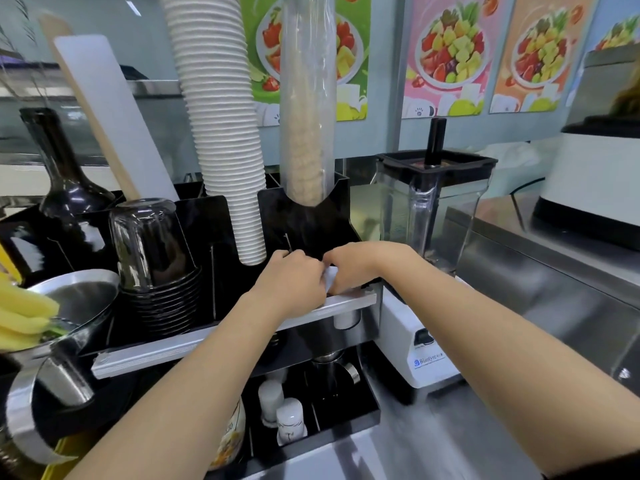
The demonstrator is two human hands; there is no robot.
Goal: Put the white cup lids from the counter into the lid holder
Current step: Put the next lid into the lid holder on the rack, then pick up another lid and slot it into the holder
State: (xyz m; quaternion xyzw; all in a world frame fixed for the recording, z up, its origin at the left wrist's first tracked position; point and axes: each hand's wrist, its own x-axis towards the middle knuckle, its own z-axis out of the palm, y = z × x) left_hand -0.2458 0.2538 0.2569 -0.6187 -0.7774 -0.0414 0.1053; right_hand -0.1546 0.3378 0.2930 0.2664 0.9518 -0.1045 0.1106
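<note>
Two hands, one set of white lids, at a black lid holder on a counter shelf.

Left hand point(294, 282) and right hand point(360, 268) meet at the near right compartment of the black lid holder point(304, 220), fingers closed together around the white cup lids point(330, 277); only a sliver of white shows between the hands, so the lids cannot be counted. Around them: one tall stack of white paper cups point(221, 133) leaning just left of the hands; one sleeve of clear-wrapped cups point(306, 109) standing in the far compartment; one stack of black cups point(162, 292) under one upturned clear cup point(147, 240), left; one dark bottle point(65, 188), far left; one blender jug point(433, 206) on a white base point(426, 348), just right of the hands.
</note>
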